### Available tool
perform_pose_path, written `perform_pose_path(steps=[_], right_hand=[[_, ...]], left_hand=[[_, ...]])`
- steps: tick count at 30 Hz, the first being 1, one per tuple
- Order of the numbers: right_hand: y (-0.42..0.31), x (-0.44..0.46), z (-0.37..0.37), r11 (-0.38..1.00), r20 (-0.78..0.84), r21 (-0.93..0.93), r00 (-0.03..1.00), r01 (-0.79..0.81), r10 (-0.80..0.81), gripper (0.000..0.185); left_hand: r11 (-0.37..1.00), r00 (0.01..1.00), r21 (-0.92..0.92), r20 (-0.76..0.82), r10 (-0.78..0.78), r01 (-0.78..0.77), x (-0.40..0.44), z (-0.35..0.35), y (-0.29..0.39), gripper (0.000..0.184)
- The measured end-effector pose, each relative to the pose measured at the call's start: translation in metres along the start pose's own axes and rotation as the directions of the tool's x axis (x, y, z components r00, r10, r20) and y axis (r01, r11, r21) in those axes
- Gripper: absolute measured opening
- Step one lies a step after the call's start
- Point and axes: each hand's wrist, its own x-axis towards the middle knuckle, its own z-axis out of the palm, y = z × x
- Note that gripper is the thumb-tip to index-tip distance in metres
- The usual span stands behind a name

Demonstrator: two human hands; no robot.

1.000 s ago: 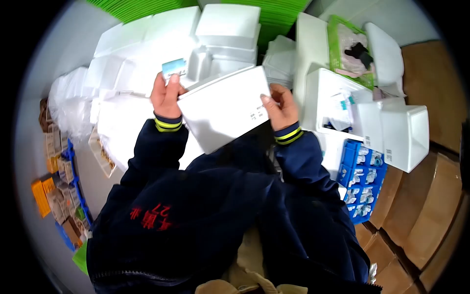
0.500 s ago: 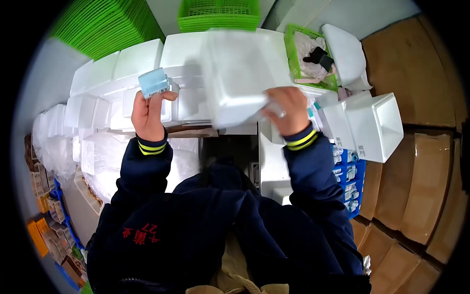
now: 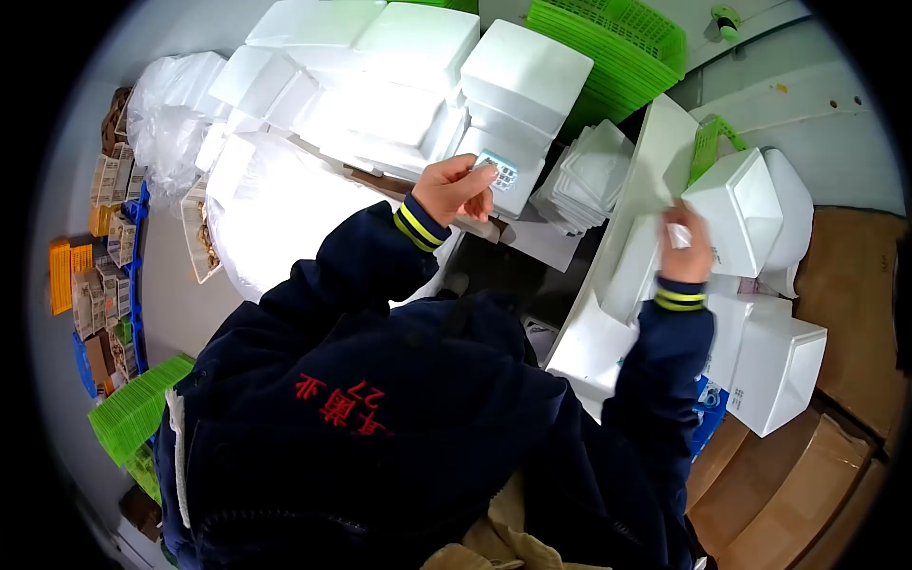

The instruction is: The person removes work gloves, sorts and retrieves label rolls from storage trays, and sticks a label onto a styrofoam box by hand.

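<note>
My left hand [image 3: 458,190] is closed around a small pale-blue label roll [image 3: 498,169], held by thumb and fingers. The roll's face shows a grid of small printed rectangles. Over at the right, my right hand [image 3: 692,249] is blurred, its fingers curled with a small whitish bit [image 3: 678,236] showing among them; its kind is unclear. Just beside that hand a white plastic bin [image 3: 731,204] lies tilted, its open side to the right; whether the fingers touch it cannot be seen. A white tub [image 3: 632,269] sits to the left of the right hand.
White bins [image 3: 527,76] line the back of the bench. Thin white sheets [image 3: 589,176] are stacked near the dark gap. Green baskets [image 3: 608,43] are piled behind. More white bins [image 3: 774,366] and cardboard boxes [image 3: 845,304] stand at right; clear plastic bags [image 3: 176,104] lie at left.
The view has turned to the right. The white bin that was in the air by my right hand now lies at the right beside that hand. My left hand still holds the label roll.
</note>
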Motion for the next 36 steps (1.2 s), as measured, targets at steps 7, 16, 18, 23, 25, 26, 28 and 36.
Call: perform_pose_path(steps=[7, 16, 18, 23, 25, 26, 28, 36], right_hand=[[-0.119, -0.045, 0.076, 0.577, 0.389, 0.709, 0.907, -0.406, 0.160, 0.017], [-0.113, -0.046, 0.075, 0.560, 0.355, 0.712, 0.905, -0.424, 0.235, 0.017], [-0.122, -0.038, 0.065, 0.899, 0.162, 0.438, 0.985, -0.017, -0.061, 0.024], [-0.113, -0.046, 0.068, 0.908, 0.105, 0.393, 0.974, 0.145, -0.201, 0.028], [-0.113, -0.046, 0.065, 0.907, 0.112, 0.392, 0.971, 0.154, -0.213, 0.027], [-0.112, -0.046, 0.064, 0.906, 0.119, 0.390, 0.967, 0.165, -0.227, 0.025], [-0.113, -0.048, 0.063, 0.901, 0.125, 0.407, 0.968, 0.149, -0.216, 0.024], [-0.112, -0.052, 0.059, 0.890, 0.200, 0.448, 0.961, 0.082, -0.189, 0.023]], left_hand=[[0.990, 0.999, 0.143, 0.032, 0.007, -0.012, -0.010, 0.028, 0.001, 0.028], [0.970, 0.966, 0.230, 0.258, 0.018, -0.080, -0.017, 0.016, -0.008, 0.019], [0.965, 0.967, 0.256, 0.255, -0.011, -0.057, -0.019, 0.018, -0.002, 0.019], [0.944, 0.965, 0.326, 0.261, -0.032, -0.057, -0.023, 0.022, 0.001, 0.017], [0.911, 0.960, 0.386, 0.276, 0.036, -0.145, -0.024, 0.024, 0.003, 0.017], [0.911, 0.960, 0.387, 0.277, 0.036, -0.146, -0.025, 0.025, 0.003, 0.017], [0.855, 0.951, 0.466, 0.294, 0.096, -0.230, -0.025, 0.026, 0.003, 0.017], [0.705, 0.902, 0.589, 0.393, 0.179, -0.396, -0.024, 0.022, 0.004, 0.016]])
